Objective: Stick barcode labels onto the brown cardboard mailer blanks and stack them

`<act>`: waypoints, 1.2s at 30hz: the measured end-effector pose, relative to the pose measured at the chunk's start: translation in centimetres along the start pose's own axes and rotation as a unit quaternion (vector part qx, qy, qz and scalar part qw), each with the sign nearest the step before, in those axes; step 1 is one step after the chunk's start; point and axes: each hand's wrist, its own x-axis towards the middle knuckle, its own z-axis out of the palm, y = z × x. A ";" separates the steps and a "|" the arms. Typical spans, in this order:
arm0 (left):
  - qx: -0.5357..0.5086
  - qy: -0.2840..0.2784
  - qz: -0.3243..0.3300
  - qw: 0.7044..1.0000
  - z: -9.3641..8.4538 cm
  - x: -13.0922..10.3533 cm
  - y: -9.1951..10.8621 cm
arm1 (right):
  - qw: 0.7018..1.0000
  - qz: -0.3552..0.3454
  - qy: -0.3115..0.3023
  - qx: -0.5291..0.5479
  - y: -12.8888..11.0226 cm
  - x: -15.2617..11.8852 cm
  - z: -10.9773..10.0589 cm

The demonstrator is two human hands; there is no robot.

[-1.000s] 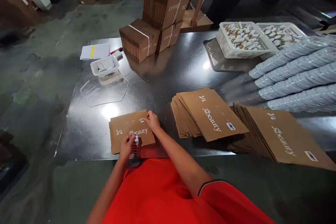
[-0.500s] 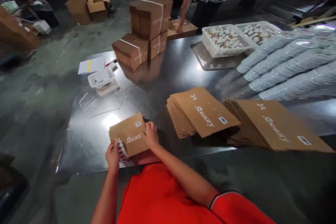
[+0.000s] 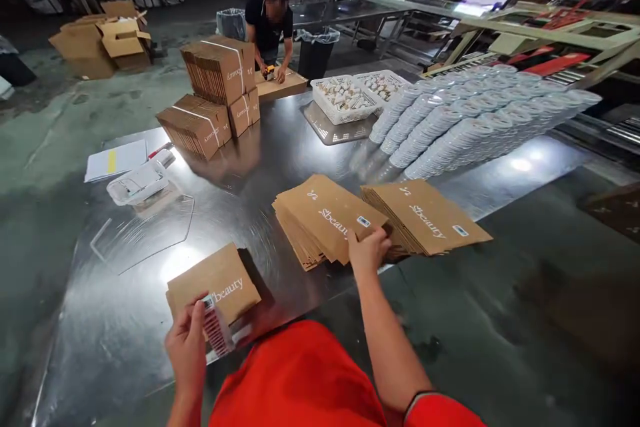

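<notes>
My left hand (image 3: 187, 340) pinches a sheet of small labels (image 3: 219, 332), its rows of red and white print hanging down. Behind that sheet, a small stack of flat brown cardboard boxes (image 3: 213, 280) printed "beauty" lies on the metal table. My right hand (image 3: 369, 250) grips the near right corner of the top flat box on a fanned stack (image 3: 320, 213); that box carries white lettering and a small blue-and-white sticker (image 3: 363, 221). A second stack of flat boxes (image 3: 425, 217) is just right of this hand.
Strapped bundles of folded boxes (image 3: 220, 73) stand at the table's back. White baskets (image 3: 345, 100) of small wrapped pieces and rows of plastic-wrapped white stacks (image 3: 465, 117) fill the right. A plastic tray (image 3: 137, 183) and paper (image 3: 117, 160) lie left. A co-worker (image 3: 270, 23) bends over cardboard.
My right hand has left the small stack and moved right to the fanned stack's corner. The top box on the small stack now shows a sticker near my left thumb. The view has turned right.
</notes>
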 end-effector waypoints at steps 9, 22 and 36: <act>-0.030 -0.060 0.047 0.997 4.1 -2.6 2.5 | 0.818 -0.159 -0.504 0.228 -7.7 -12.8 -1.1; -0.144 -0.091 -0.039 0.985 2.9 -3.2 1.4 | 0.665 0.017 -0.700 0.259 -9.1 -18.5 0.6; -0.102 -0.077 -0.071 0.989 3.0 -1.8 -0.7 | 0.665 0.112 -0.705 0.220 -7.3 -20.6 4.2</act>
